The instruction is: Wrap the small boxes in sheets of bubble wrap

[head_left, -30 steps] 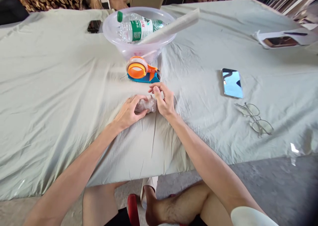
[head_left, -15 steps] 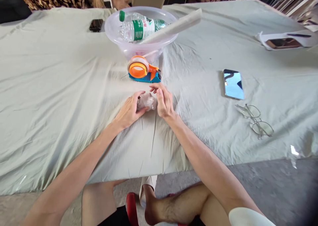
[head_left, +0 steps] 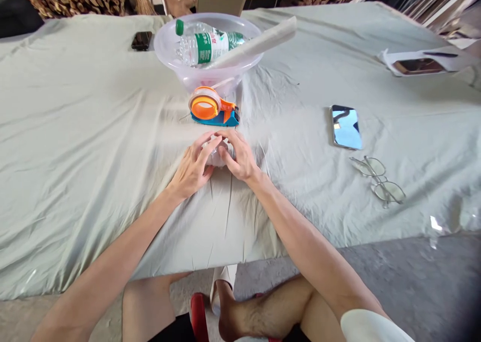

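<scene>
The hands — left [head_left: 191,169], right [head_left: 239,157] — cup a bundle [head_left: 217,157], seemingly plastic-wrapped.

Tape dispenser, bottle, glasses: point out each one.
Tape dispenser [head_left: 205,107]: head view, on the orange reel.
Bottle [head_left: 205,47]: head view, on the green label.
Glasses [head_left: 389,190]: head view, on the nearer lens.

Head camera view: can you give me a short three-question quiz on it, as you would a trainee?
1. True or false: the left hand and right hand both press on a clear-wrapped bundle.
2. What lies in the clear bowl? A scissors; B water bottle; C glasses.
3. Fill in: just beyond the hands stands an orange and blue ____.
Key: 1 true; 2 B; 3 tape dispenser.
</scene>
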`<state>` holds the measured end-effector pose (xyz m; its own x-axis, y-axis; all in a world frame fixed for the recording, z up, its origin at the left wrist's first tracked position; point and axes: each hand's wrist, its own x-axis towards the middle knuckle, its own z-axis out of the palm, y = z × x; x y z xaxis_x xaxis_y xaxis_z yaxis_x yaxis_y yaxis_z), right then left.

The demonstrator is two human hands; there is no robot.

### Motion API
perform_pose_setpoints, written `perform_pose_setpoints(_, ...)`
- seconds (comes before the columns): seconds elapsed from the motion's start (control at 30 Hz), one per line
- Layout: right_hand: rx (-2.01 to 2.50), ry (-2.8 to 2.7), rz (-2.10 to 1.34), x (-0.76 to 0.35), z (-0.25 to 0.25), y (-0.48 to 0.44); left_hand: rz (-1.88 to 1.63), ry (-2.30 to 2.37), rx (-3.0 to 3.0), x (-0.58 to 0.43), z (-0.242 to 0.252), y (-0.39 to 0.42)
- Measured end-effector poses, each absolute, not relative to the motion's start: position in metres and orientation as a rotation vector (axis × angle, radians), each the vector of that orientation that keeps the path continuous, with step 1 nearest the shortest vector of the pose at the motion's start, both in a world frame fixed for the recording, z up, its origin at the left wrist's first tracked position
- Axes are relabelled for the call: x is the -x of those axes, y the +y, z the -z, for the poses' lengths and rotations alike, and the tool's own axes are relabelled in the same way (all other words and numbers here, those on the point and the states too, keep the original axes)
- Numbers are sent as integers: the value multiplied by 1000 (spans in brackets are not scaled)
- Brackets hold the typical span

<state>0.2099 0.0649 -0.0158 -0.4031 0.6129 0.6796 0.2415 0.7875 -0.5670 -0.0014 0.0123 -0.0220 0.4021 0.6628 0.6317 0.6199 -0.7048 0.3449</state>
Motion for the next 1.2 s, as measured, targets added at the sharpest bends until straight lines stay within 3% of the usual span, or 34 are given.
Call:
perform_pose_setpoints(0.23, 593, -2057, -428, -211, 11, 62, -1013, 1179, -2312, 1, 22, 11)
perform_pose_setpoints(0.6, 603, -2003, -486, -207, 17, 63, -1313, 1459, -2394, 1, 27, 13)
perform_pose_setpoints(0.8, 657, -1911, -590, -204, 22, 68, -1272, 1487, -2348, 3, 26, 16)
perform_pose_setpoints(1.2, 707, -1913, -390, -205, 22, 64, -1242, 1349, -2142, 6, 19, 20)
